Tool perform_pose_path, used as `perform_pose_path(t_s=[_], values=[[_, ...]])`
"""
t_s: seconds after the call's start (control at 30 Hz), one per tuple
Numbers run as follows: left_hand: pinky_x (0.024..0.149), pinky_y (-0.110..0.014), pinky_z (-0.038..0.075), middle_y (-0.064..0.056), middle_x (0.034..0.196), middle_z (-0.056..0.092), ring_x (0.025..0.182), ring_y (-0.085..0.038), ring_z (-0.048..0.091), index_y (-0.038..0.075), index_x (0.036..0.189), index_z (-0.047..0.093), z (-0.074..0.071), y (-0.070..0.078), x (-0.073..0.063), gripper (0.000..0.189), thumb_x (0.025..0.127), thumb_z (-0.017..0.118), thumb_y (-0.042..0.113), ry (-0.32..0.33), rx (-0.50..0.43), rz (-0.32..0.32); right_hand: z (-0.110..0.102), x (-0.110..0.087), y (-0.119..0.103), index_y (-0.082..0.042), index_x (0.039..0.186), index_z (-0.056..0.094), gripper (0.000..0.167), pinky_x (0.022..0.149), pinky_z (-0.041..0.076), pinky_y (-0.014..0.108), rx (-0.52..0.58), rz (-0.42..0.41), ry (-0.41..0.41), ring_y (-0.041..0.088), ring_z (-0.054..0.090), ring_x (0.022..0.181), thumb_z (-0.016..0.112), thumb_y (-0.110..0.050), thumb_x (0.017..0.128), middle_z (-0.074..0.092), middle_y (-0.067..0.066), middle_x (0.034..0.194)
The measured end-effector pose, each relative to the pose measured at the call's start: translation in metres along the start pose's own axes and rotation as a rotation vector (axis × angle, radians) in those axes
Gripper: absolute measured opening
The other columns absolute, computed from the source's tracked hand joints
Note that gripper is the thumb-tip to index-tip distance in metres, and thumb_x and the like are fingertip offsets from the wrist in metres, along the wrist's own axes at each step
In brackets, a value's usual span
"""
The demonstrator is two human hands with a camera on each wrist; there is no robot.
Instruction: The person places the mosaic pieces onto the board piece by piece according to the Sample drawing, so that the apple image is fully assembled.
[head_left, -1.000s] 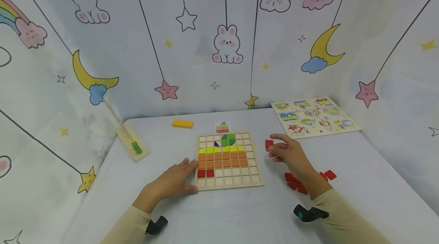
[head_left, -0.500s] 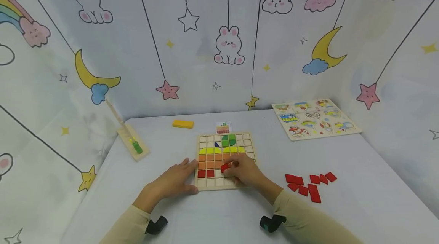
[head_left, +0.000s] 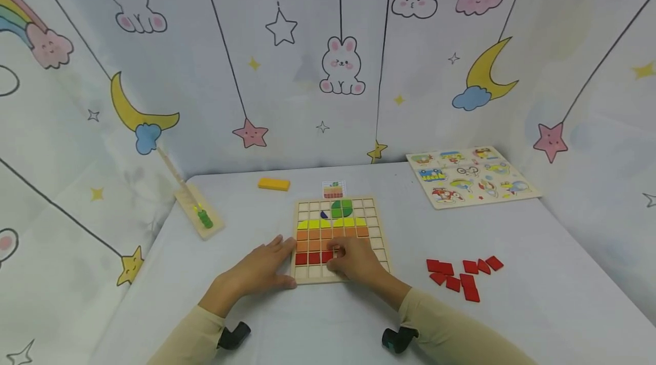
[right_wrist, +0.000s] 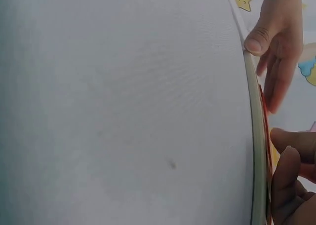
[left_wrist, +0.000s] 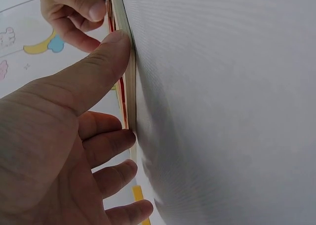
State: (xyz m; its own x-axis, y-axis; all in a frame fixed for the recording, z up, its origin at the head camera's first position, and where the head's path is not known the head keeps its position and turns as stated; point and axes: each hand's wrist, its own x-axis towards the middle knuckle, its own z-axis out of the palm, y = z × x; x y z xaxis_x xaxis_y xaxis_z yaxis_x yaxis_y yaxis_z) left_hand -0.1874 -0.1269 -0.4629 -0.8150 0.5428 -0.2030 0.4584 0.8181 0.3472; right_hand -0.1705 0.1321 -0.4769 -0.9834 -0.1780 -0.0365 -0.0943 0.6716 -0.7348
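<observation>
A square wooden grid board (head_left: 315,282) lies on the white table, its cells partly filled with green, blue, yellow, orange and red tiles. My left hand (head_left: 258,271) rests along the board's left edge, fingers extended; in the left wrist view the thumb (left_wrist: 106,59) touches the rim. Over the board's lower middle, my right hand (head_left: 359,262) has thumb and forefinger curled at a red square tile (head_left: 326,257), third from the left in the red row. Part of the board is hidden under that hand. The right wrist view shows these fingertips (right_wrist: 289,158) close to the board's surface.
Several loose red tiles (head_left: 470,288) lie right of the board. Behind it is a small picture card (head_left: 334,189), with a yellow block (head_left: 274,184) farther left. A wooden stand with a green caterpillar (head_left: 204,218) is at left, a picture puzzle board (head_left: 471,177) at back right.
My right hand has come left from beside the board to the red row, bringing the red square tile, which now sits beside two other red tiles. The left hand has stayed put.
</observation>
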Motion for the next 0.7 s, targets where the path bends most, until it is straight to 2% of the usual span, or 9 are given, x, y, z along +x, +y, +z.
perform_pose_path(t_s=[0.13, 0.27, 0.37, 0.47, 0.57, 0.7], values=[[0.119, -0.057, 0.031, -0.009, 0.16, 0.043, 0.153, -0.032, 0.03, 0.012, 0.158, 0.038, -0.001, 0.001, 0.0, 0.093, 0.084, 0.081, 0.049, 0.005, 0.01, 0.001, -0.023, -0.008, 0.006, -0.013, 0.123, 0.073, 0.037, 0.053, 0.042, 0.026, 0.03, 0.03, 0.035, 0.014, 0.054, 0.07, 0.081, -0.015, 0.086, 0.059, -0.003, 0.077], [0.119, -0.057, 0.03, -0.009, 0.16, 0.043, 0.153, -0.032, 0.029, 0.011, 0.158, 0.038, -0.003, 0.002, 0.0, 0.093, 0.084, 0.081, 0.048, 0.004, 0.006, 0.0, -0.074, -0.023, 0.029, -0.012, 0.128, 0.07, 0.038, 0.058, 0.048, 0.029, 0.067, 0.103, 0.06, 0.019, 0.056, 0.077, 0.077, -0.016, 0.091, 0.061, 0.002, 0.088], [0.119, -0.057, 0.031, -0.009, 0.16, 0.043, 0.153, -0.032, 0.029, 0.011, 0.158, 0.037, -0.003, 0.002, -0.001, 0.093, 0.085, 0.081, 0.048, 0.003, 0.007, 0.0, -0.116, -0.038, 0.056, -0.01, 0.13, 0.068, 0.038, 0.061, 0.05, 0.029, -0.001, 0.144, 0.067, 0.021, 0.057, 0.082, 0.075, -0.018, 0.093, 0.062, 0.005, 0.096], [0.119, -0.057, 0.031, -0.009, 0.16, 0.043, 0.153, -0.032, 0.029, 0.011, 0.158, 0.037, -0.003, 0.001, -0.001, 0.093, 0.085, 0.081, 0.048, 0.004, 0.009, -0.002, -0.146, -0.053, 0.083, -0.007, 0.13, 0.067, 0.039, 0.063, 0.051, 0.03, -0.101, 0.181, 0.035, 0.023, 0.055, 0.088, 0.074, -0.021, 0.094, 0.063, 0.008, 0.102], [0.119, -0.057, 0.03, -0.009, 0.161, 0.042, 0.153, -0.032, 0.029, 0.011, 0.159, 0.037, -0.002, 0.001, -0.001, 0.093, 0.085, 0.081, 0.048, -0.001, -0.006, -0.007, -0.16, -0.066, 0.101, -0.006, 0.127, 0.068, 0.041, 0.065, 0.054, 0.031, -0.165, 0.222, -0.023, 0.022, 0.057, 0.086, 0.076, -0.024, 0.091, 0.064, 0.01, 0.106], [0.12, -0.056, 0.029, -0.008, 0.161, 0.041, 0.154, -0.031, 0.028, 0.012, 0.159, 0.036, 0.0, 0.001, 0.0, 0.094, 0.085, 0.08, 0.049, -0.008, -0.013, -0.006, -0.161, -0.078, 0.113, -0.009, 0.118, 0.073, 0.036, 0.071, 0.056, 0.036, -0.217, 0.231, -0.064, 0.021, 0.059, 0.086, 0.08, -0.027, 0.087, 0.065, 0.009, 0.105]])
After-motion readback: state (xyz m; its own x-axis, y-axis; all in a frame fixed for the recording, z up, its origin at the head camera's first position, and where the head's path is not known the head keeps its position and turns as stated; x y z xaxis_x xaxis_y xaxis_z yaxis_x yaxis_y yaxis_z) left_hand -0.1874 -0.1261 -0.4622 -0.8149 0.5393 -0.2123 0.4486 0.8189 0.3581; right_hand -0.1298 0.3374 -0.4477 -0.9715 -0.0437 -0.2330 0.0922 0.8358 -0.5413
